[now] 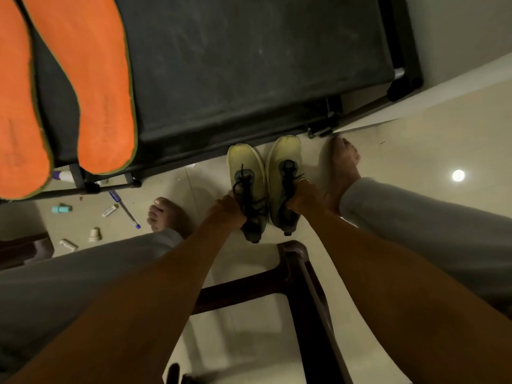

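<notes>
The one camera sits on the person's head and looks steeply down and forward along both outstretched forearms, so the left hand point(227, 213) and right hand point(304, 199), each gripping one of the shoes point(285, 159), lie just above the frame's centre at the far end of the arms. Beyond the grip, the wide angle takes in a dark shelf top point(249, 65) close under the lens, with orange insoles point(91, 79) up and left of the grip. Nearer than the grip, a wooden frame point(293, 273) and the tiled floor point(415, 151) fill the lower edge.
</notes>
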`<move>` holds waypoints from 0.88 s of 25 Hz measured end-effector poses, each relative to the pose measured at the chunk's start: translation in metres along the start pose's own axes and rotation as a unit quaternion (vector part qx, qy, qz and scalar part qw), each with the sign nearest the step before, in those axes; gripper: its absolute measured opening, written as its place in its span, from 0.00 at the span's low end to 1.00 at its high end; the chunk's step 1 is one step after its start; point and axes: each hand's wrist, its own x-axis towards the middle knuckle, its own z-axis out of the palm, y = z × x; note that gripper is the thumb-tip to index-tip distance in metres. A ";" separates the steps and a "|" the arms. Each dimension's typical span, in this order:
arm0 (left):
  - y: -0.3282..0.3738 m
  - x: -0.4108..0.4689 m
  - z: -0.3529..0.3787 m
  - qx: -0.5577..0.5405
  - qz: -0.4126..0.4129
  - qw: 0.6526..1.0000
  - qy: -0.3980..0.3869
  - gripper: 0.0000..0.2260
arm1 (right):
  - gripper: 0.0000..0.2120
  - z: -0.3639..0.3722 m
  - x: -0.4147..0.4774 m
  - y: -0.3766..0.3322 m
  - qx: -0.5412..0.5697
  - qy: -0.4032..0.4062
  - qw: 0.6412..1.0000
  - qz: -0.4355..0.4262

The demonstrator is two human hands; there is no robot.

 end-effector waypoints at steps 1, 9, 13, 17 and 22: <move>0.000 0.007 0.002 0.004 0.004 1.000 0.004 0.20 | 0.26 0.002 0.006 0.000 -0.003 0.001 1.000 0.006; 0.016 0.025 0.009 0.099 -0.003 0.993 0.059 0.13 | 0.18 0.009 0.008 0.011 -0.004 0.063 0.997 -0.041; 0.021 0.009 0.004 0.105 0.007 0.991 0.081 0.14 | 0.17 -0.003 -0.013 0.009 0.002 0.101 0.993 -0.065; 0.014 -0.026 -0.017 0.066 0.028 0.995 0.063 0.14 | 0.16 -0.023 -0.048 -0.003 0.012 0.117 0.988 -0.098; 0.011 -0.089 -0.049 0.052 0.046 0.997 0.041 0.15 | 0.16 -0.061 -0.104 -0.009 0.040 0.073 0.991 -0.108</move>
